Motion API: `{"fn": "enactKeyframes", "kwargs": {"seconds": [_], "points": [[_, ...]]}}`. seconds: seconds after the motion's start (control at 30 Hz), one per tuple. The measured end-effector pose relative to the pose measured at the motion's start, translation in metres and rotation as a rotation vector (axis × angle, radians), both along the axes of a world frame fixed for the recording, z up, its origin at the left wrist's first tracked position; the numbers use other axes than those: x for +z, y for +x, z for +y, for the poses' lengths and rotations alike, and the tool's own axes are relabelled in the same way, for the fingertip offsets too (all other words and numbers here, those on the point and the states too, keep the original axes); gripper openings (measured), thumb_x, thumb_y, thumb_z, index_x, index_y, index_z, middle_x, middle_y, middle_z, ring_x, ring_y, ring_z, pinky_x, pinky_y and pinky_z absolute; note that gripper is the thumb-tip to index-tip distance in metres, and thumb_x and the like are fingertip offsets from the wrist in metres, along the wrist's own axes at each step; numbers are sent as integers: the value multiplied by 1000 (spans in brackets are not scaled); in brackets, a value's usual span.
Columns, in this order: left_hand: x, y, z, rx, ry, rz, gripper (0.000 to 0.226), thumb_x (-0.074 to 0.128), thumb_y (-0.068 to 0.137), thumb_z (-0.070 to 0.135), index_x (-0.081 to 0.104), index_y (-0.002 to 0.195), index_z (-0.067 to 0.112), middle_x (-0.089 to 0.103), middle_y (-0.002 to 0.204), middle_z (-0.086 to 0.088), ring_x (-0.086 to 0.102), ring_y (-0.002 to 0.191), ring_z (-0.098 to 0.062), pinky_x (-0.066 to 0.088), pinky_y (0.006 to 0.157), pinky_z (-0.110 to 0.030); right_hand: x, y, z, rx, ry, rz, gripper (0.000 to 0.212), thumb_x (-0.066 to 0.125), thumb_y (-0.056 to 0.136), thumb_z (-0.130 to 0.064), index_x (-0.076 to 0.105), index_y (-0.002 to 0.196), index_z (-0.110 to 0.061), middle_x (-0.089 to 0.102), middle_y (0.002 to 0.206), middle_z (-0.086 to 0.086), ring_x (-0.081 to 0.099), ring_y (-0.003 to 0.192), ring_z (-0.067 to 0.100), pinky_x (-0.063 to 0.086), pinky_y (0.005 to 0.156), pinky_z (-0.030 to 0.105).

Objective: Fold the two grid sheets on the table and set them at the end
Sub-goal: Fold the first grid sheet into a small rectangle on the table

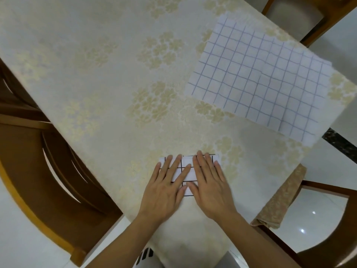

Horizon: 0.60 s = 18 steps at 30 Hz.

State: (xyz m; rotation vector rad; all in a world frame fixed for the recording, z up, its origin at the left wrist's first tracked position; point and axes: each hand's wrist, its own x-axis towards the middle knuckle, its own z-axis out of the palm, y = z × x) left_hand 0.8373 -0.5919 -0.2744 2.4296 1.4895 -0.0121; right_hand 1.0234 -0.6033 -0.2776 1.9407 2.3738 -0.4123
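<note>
Both hands lie flat, fingers straight and spread, on the small folded sheet (187, 172) with the black grid, near the edge of the desk (96, 74) closest to the person. The left hand (166, 188) covers the sheet's left part and the right hand (210, 184) its right part, thumbs nearly meeting over the middle. Neither hand grips anything; the palms and fingers bear down, most likely to flatten the layers and sharpen the creases so the packet stays shut. Judging by its small size, this sheet looks close to finished (how many folds it holds cannot be told).

The second sheet (258, 82), with the blue grid, lies well apart at the far right of the desk, spread out, faint crease lines showing, one corner reaching past the desk's edge. It seems to be waiting its turn. Wooden chairs (48, 171) stand around the desk.
</note>
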Motion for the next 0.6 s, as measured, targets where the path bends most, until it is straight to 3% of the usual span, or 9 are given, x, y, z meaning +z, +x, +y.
{"fn": "enactKeyframes", "kwargs": {"seconds": [0.23,0.43,0.6], "points": [[2,-13,-2,73,2,54,70,30,102,55,11,158,17,5,166,-9,3,153,-25,21,121,-49,3,10,-10,-75,28,-23,80,22,100,-62,14,156,-5,10,165,12,7,153,25,18,121,51],[4,4,10,28,25,-15,62,29,104,43,14,157,14,8,165,-10,5,153,-25,19,122,-48,9,-5,12,-16,50,-3,70,23,103,-50,14,156,-5,8,165,12,3,153,24,15,122,48],[-5,6,15,13,-2,19,63,27,103,44,12,158,16,6,166,-9,3,153,-24,18,122,-47,-1,2,15,-20,12,-28,72,22,103,-53,11,156,-6,5,165,10,1,153,23,17,122,48]]}}
